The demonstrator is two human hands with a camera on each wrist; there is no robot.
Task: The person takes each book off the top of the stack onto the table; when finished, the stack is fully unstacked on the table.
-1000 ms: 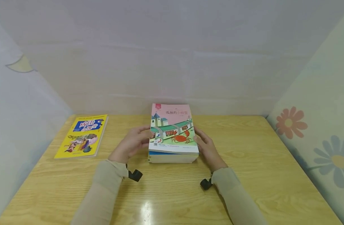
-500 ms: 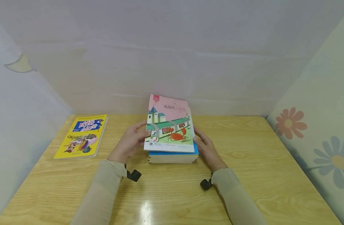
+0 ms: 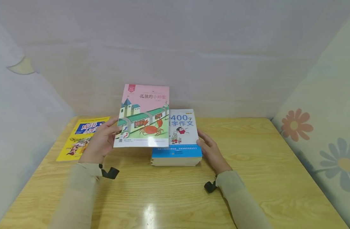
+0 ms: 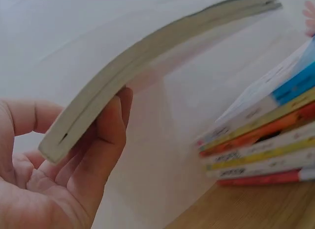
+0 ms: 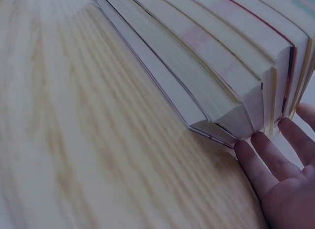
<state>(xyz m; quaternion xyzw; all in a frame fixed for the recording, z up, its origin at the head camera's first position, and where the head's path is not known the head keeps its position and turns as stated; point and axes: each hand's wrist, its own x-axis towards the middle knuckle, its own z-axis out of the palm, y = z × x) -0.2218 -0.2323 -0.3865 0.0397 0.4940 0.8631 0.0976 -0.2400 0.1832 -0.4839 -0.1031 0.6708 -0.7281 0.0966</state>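
My left hand [image 3: 101, 140] pinches the left edge of a pink picture book [image 3: 144, 114] with a red crab on its cover. The book is raised and bows in the left wrist view, with the thumb on one face and fingers [image 4: 110, 133] under the other. Its right part overlaps a stack of books [image 3: 177, 161], topped by a white and blue composition book [image 3: 183, 132]. My right hand [image 3: 213, 154] rests at the stack's right side. In the right wrist view its extended fingertips [image 5: 243, 148] touch the edges of several books.
A yellow book [image 3: 74, 146] lies flat at the table's left, partly hidden by my left hand. The wooden table [image 3: 163, 197] ends at a pale cloth backdrop [image 3: 235, 79]. A side panel with flowers [image 3: 296, 125] stands along the right.
My left hand has lifted the crab book off the stack and carried it left, uncovering the white and blue book. The right hand has stayed at the stack's side.
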